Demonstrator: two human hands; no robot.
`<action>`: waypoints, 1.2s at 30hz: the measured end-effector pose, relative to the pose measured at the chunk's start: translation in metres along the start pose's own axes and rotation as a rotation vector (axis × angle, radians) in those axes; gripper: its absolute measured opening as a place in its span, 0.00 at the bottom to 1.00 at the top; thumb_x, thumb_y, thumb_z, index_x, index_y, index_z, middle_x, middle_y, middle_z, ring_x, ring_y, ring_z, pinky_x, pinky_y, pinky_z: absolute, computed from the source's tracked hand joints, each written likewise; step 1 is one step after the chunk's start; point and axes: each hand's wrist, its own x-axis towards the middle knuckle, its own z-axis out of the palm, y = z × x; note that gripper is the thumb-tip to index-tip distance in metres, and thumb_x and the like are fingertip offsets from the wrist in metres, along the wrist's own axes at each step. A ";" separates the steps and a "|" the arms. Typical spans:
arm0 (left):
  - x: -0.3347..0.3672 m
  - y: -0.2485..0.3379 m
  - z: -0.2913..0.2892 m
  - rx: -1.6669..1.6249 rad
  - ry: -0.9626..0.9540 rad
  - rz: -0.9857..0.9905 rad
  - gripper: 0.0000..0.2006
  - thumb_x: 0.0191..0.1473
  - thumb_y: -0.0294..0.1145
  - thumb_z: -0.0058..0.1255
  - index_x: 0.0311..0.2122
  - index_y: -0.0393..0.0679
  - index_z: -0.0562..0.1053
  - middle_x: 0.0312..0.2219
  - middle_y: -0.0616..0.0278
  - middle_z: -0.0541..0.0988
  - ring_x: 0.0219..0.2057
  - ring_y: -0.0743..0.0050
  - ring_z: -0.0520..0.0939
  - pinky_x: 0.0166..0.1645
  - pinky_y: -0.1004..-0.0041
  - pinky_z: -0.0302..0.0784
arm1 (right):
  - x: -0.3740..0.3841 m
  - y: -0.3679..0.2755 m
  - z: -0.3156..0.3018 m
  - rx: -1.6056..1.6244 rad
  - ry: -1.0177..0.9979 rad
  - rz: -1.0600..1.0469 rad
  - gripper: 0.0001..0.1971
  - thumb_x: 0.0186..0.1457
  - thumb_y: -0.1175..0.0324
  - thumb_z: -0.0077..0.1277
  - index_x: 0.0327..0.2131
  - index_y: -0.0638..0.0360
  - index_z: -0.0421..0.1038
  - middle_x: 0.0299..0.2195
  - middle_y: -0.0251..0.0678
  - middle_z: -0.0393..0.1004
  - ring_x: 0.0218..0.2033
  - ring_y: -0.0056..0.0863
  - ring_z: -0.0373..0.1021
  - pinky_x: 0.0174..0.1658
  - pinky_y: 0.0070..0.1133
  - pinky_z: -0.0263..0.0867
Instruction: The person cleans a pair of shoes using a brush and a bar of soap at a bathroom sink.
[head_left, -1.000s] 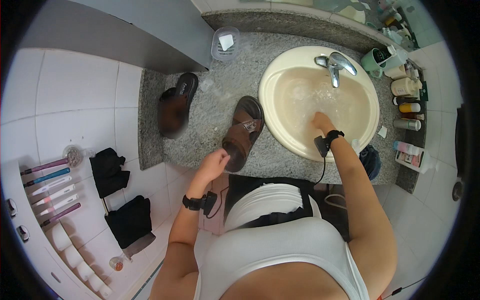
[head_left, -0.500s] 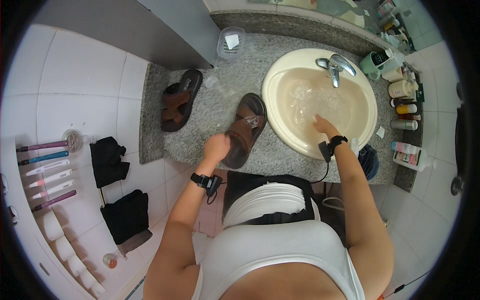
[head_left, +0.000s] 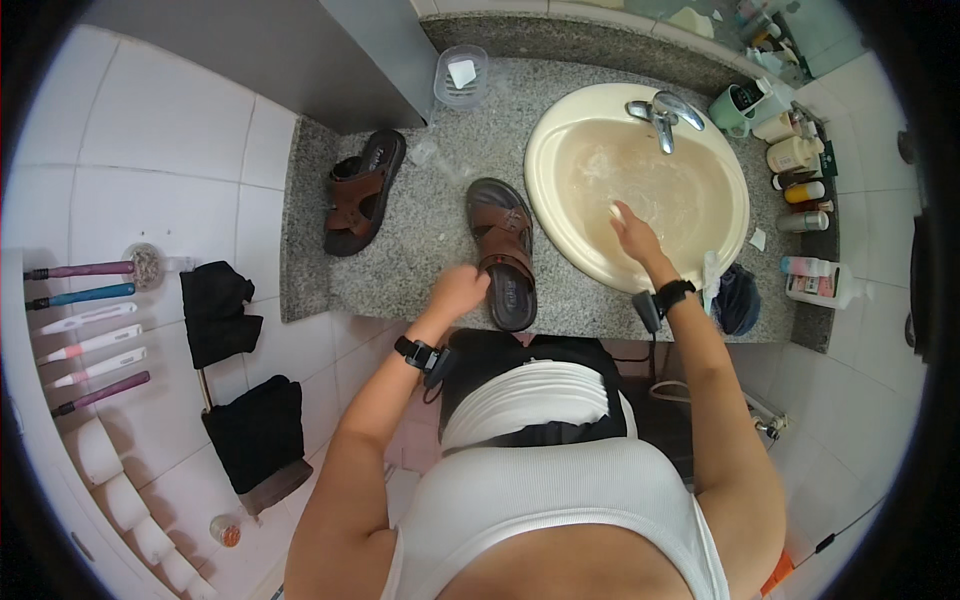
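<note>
A brown and black sandal [head_left: 508, 258] lies sole down on the granite counter, just left of the cream sink. My left hand [head_left: 461, 291] is closed on the left edge of that sandal, by its strap. Over the near part of the sink basin [head_left: 738, 200], my right hand [head_left: 637, 240] has its fingers drawn together around a small pale thing too small to make out. Cloudy, rippled water [head_left: 650, 180] stands in the basin. The matching sandal [head_left: 362, 195] lies farther left, near the counter's side, out of reach of either hand.
A chrome faucet [head_left: 664, 120] stands at the sink's back. A clear soap dish [head_left: 461, 92] holds a white bar at the rear. Several bottles [head_left: 797, 153] line the right side, with a dark cloth-like bundle [head_left: 738, 300] nearer. A grey panel [head_left: 360, 70] bounds the back left.
The sandal by the sink has turned, its near end swinging right, and my left hand has moved right with it. My right hand has lifted a little from the water.
</note>
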 end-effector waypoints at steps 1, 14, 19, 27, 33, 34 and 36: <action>-0.003 0.007 -0.002 0.087 0.019 0.038 0.19 0.52 0.43 0.44 0.29 0.32 0.74 0.27 0.40 0.77 0.31 0.37 0.77 0.39 0.49 0.72 | -0.014 -0.036 -0.011 0.109 0.100 -0.050 0.23 0.60 0.56 0.43 0.57 0.48 0.59 0.39 0.53 0.74 0.41 0.50 0.71 0.44 0.38 0.66; 0.024 0.025 -0.019 -0.235 -0.142 0.082 0.17 0.51 0.30 0.46 0.42 0.28 0.61 0.29 0.38 0.76 0.20 0.49 0.80 0.24 0.57 0.75 | -0.112 -0.198 0.001 -0.131 0.101 -0.633 0.24 0.55 0.58 0.50 0.56 0.44 0.63 0.27 0.40 0.69 0.25 0.41 0.71 0.28 0.32 0.66; 0.022 0.037 -0.014 -0.215 -0.327 0.085 0.24 0.51 0.31 0.48 0.44 0.18 0.58 0.17 0.46 0.75 0.14 0.62 0.79 0.17 0.70 0.76 | -0.123 -0.202 0.041 -0.339 0.044 -0.305 0.26 0.54 0.60 0.50 0.56 0.50 0.60 0.29 0.41 0.69 0.22 0.40 0.71 0.24 0.31 0.69; 0.029 0.038 -0.072 0.411 -0.262 0.317 0.26 0.40 0.36 0.64 0.44 0.35 0.69 0.45 0.45 0.72 0.48 0.53 0.75 0.46 0.58 0.73 | -0.122 -0.190 0.060 -0.430 0.106 -0.221 0.26 0.51 0.71 0.46 0.56 0.53 0.61 0.38 0.42 0.68 0.37 0.38 0.73 0.32 0.30 0.72; 0.056 0.016 -0.069 0.620 -0.033 0.662 0.48 0.29 0.36 0.73 0.57 0.38 0.58 0.60 0.52 0.56 0.62 0.48 0.56 0.60 0.52 0.61 | -0.103 -0.188 0.065 -0.545 0.248 -0.498 0.23 0.48 0.70 0.47 0.51 0.58 0.66 0.43 0.46 0.67 0.50 0.41 0.63 0.55 0.34 0.61; 0.060 0.007 -0.068 0.617 -0.033 0.709 0.49 0.29 0.37 0.73 0.58 0.37 0.57 0.61 0.52 0.55 0.63 0.48 0.54 0.62 0.51 0.56 | -0.099 -0.194 0.067 -0.571 0.184 -0.445 0.20 0.48 0.70 0.47 0.48 0.60 0.68 0.43 0.46 0.67 0.49 0.41 0.64 0.55 0.34 0.60; 0.069 -0.007 -0.065 0.611 -0.035 0.754 0.51 0.28 0.39 0.73 0.58 0.36 0.56 0.61 0.52 0.54 0.64 0.48 0.53 0.65 0.50 0.51 | -0.089 -0.208 0.068 -0.596 0.116 -0.393 0.18 0.48 0.69 0.47 0.44 0.62 0.70 0.43 0.45 0.68 0.48 0.41 0.64 0.56 0.33 0.59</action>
